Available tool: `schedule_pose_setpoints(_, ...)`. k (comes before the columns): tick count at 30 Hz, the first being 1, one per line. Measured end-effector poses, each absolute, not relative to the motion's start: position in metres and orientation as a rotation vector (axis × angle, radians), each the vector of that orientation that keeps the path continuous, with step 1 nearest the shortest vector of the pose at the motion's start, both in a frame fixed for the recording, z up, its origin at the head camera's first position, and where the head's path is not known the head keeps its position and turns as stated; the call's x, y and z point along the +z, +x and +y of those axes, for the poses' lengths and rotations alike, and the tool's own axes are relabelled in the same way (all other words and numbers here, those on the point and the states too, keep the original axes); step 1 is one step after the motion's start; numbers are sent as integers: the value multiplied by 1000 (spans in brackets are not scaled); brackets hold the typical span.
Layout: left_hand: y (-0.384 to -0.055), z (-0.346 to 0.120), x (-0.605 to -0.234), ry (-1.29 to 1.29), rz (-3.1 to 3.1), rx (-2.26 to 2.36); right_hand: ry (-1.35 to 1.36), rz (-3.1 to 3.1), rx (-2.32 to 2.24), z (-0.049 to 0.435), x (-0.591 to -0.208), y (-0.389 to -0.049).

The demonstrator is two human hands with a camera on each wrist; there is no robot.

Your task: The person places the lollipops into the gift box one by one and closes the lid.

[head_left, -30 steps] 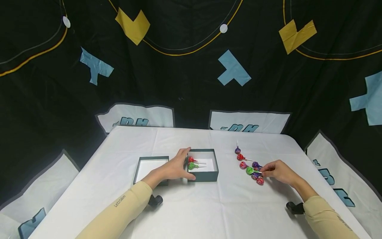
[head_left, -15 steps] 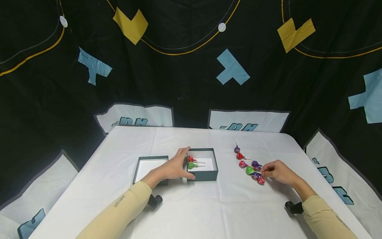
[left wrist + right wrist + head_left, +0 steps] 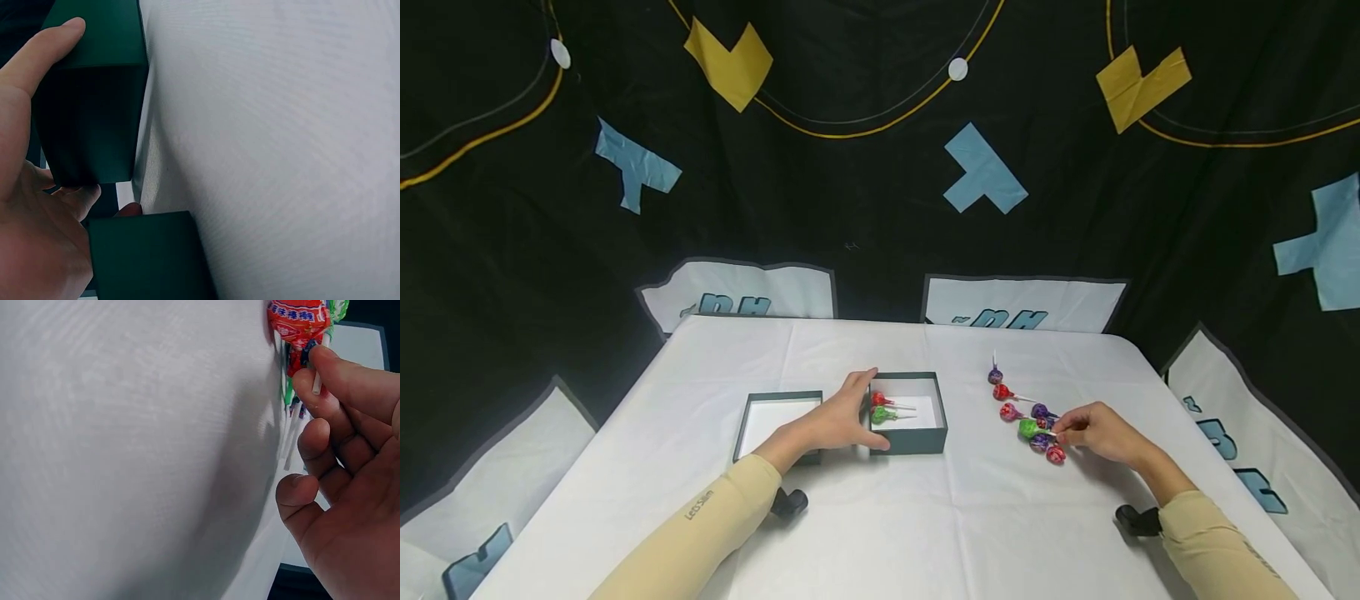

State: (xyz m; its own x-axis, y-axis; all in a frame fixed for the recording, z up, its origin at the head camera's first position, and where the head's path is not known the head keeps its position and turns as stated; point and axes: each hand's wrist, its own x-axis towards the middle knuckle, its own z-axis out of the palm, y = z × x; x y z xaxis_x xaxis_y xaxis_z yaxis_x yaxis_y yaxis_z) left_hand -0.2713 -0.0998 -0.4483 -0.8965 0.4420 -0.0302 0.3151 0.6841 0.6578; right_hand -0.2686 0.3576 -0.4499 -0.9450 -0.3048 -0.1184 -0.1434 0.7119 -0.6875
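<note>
My left hand spans the left side of a dark green box, its thumb against the front wall and fingers toward the back. In the left wrist view the thumb presses the box's green face. Inside the box lie a red lollipop and a green lollipop. My right hand pinches the white stick of another green lollipop between thumb and index finger. That lollipop lies over a pile with purple lollipops and a red one.
A shallow green-rimmed lid with a white inside sits left of the box, partly behind my left hand. Farther back are a pink lollipop, a red lollipop and a purple lollipop. A white cloth covers the table.
The green lollipop in my right hand has shifted and turned very slightly. My left hand stays on the box, and the other lollipops lie as before.
</note>
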Motion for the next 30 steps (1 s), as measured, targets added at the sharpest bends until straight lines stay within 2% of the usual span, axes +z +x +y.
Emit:
schedule_pose_setpoints(9,-273,-99,-450,610,2711,1014,-360,2687,-1065,354,-439,-266)
schedule_pose_setpoints(30,-273,-101,-450,626,2699,1010,-586,2635,-1057,332,-418,-276)
